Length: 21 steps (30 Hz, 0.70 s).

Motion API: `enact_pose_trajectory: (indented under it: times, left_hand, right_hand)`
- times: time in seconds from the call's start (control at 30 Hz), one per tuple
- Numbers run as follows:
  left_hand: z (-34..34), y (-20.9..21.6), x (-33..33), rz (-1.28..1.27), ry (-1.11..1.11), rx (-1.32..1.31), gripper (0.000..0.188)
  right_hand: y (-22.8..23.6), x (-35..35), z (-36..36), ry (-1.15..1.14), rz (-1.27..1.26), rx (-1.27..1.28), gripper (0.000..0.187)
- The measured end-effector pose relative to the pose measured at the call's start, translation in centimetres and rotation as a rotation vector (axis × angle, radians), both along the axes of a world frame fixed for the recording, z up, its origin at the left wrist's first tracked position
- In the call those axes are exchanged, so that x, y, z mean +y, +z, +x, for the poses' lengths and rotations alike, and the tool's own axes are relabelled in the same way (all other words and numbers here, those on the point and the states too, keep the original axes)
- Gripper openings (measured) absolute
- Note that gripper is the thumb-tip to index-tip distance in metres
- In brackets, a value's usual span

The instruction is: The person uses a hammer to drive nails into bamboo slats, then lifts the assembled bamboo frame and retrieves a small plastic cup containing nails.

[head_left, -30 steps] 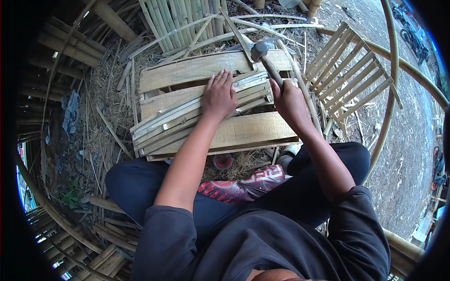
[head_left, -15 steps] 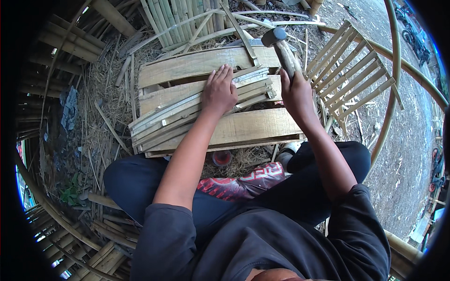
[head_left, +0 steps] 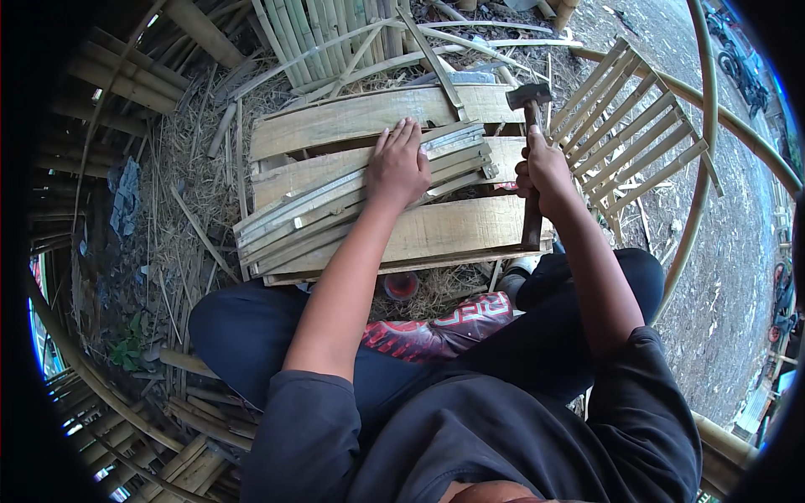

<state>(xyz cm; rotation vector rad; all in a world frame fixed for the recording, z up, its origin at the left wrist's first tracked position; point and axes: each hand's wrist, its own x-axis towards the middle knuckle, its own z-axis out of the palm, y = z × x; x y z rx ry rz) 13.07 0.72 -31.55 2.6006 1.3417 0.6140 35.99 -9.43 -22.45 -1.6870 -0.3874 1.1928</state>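
Left hand [head_left: 398, 168] flat, grip unclosed, on long pale wooden strips [head_left: 327, 201] slanting across pale slatted wooden desk [head_left: 436, 230]. Right hand [head_left: 547, 172]: grip wrapped round brown-handled, dark-headed hammer [head_left: 532, 220], near desk's right edge.

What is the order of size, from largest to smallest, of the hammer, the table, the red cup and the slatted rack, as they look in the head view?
1. Table
2. Slatted rack
3. Hammer, partly covered by the hand
4. Red cup
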Motion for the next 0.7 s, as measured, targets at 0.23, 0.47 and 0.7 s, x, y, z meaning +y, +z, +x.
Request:
enact_pose_trajectory:
  times: [0.23,0.47,0.7]
  left_hand:
    - [0.0,0.0,0.0,-0.014,0.018,-0.017,0.056]
    - [0.3,0.2,-0.1,-0.013,0.022,0.004,0.056]
    - [0.1,0.0,0.1,-0.014,0.019,0.015,0.056]
  right_hand:
    - [-0.4,0.1,-1.6,0.154,-0.090,0.102,0.045]
    - [0.9,0.5,-1.6,-0.095,0.008,0.322,0.038]
    - [-0.1,1.8,-2.2,0.114,-0.038,0.536,0.039]
